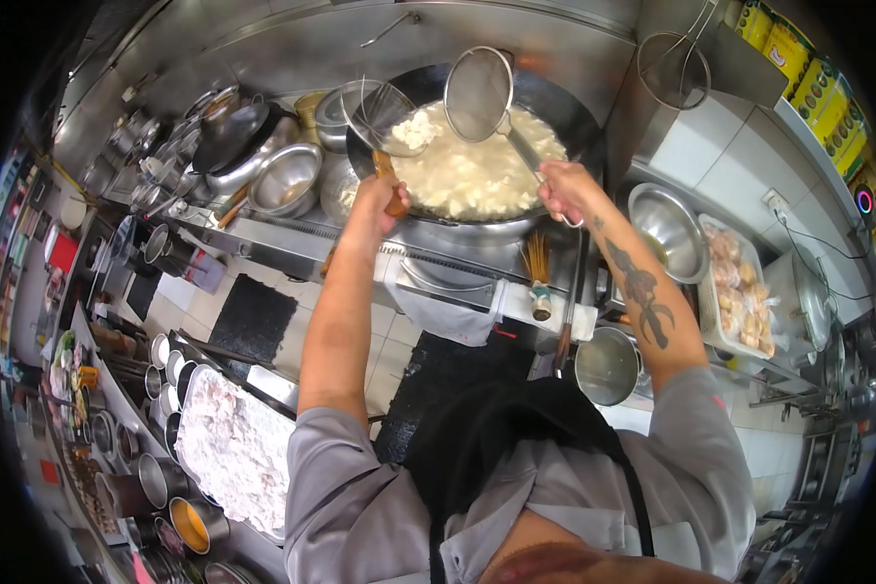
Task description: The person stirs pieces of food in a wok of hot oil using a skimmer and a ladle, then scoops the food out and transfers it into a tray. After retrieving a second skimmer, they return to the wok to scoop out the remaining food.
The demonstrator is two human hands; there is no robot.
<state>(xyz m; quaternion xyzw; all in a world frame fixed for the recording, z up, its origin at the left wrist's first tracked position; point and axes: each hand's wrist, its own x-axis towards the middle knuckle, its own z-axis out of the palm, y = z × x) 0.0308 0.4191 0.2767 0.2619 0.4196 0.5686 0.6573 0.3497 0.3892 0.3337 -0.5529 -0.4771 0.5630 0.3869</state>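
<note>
My left hand (380,202) is closed around the wooden handle of a wire skimmer (368,105). That skimmer is over the left side of a large black wok (579,107), with a clump of pale battered pieces (417,130) at its basket. In my right hand (566,191) is the metal handle of a round fine-mesh strainer (478,94). Its mesh is raised above the far side of the wok, tilted, and looks bare. Foamy, bubbling liquid (487,161) fills the wok, with many pale pieces floating in it.
Steel bowls (284,180) and pans crowd the counter to the left. On the right are a steel bowl (670,232) and a tub of bagged food (735,287). A bamboo brush (538,282) is at the stove's front edge. A tray of white floured food (234,448) stands behind, left.
</note>
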